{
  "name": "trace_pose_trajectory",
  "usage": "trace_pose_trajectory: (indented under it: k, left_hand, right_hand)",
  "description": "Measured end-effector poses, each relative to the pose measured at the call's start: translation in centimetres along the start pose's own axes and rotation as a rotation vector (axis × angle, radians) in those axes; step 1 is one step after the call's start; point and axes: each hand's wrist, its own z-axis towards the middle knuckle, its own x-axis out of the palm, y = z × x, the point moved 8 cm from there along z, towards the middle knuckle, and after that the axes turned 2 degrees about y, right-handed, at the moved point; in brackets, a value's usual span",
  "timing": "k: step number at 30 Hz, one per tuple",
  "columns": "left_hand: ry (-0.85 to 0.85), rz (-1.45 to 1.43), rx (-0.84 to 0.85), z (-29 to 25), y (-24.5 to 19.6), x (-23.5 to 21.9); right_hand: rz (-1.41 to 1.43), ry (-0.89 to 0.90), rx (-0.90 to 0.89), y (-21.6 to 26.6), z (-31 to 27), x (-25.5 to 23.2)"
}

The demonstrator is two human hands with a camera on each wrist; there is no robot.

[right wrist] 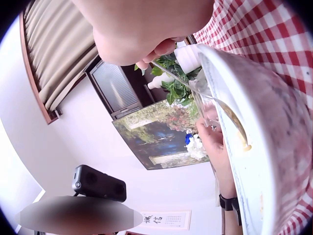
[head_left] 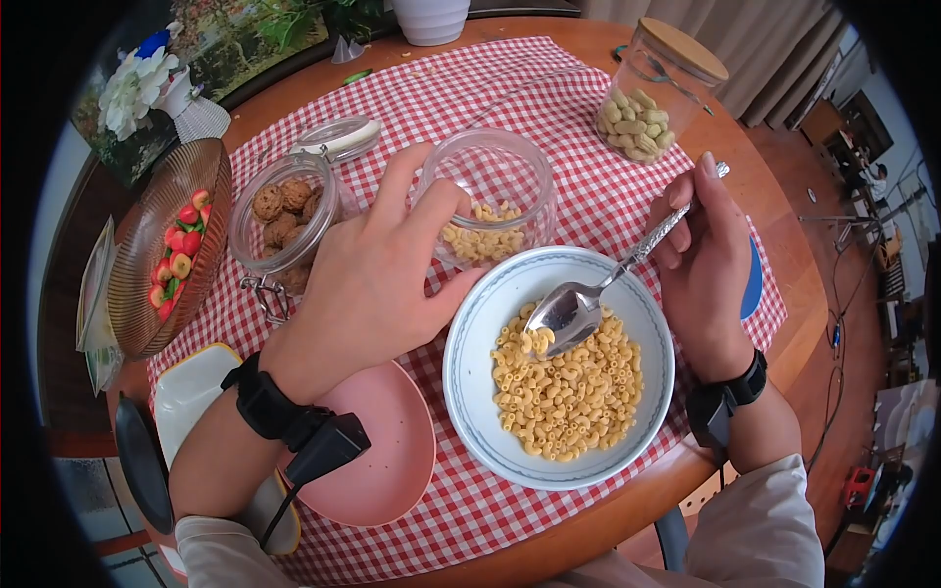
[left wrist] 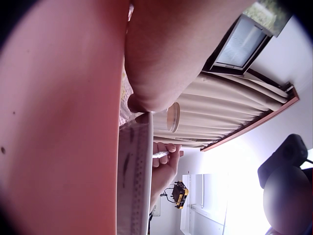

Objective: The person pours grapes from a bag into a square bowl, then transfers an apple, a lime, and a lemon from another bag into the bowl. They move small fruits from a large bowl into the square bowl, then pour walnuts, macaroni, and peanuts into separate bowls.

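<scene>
My right hand holds a metal spoon by its patterned handle. The spoon's bowl, with a few macaroni pieces in it, is low over the macaroni in a white bowl with a blue-lined rim. My left hand is at the near left side of an open glass jar, its fingers bent around the rim. Its thumb lies along the edge of the white bowl. Some macaroni sits in the bottom of the jar.
Walnuts fill an opened clip-top jar on the left. Nearby are a pink plate, a white dish and an amber glass bowl with red fruits. A lidded jar of peanuts stands at the far right.
</scene>
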Motion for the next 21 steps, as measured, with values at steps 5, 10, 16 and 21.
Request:
trace_pose_trajectory:
  k: [5, 10, 16, 21]
  left_hand:
    - [0.081, -0.040, -0.095, 0.05, 0.18, 0.12]
    - [0.089, -0.053, -0.104, 0.00, 0.25, 0.15]
    - [0.077, -0.066, -0.088, -0.01, 0.38, 0.31]
    - [0.007, 0.000, 0.015, 0.05, -0.04, 0.06]
  right_hand:
    - [-0.028, -0.029, 0.061, -0.69, -0.03, 0.04]
    - [0.034, -0.006, 0.098, -0.74, 0.06, -0.41]
    - [0.213, -0.095, 0.065, -0.75, 0.29, -0.18]
    - [0.294, -0.027, 0.064, -0.79, 0.47, -0.69]
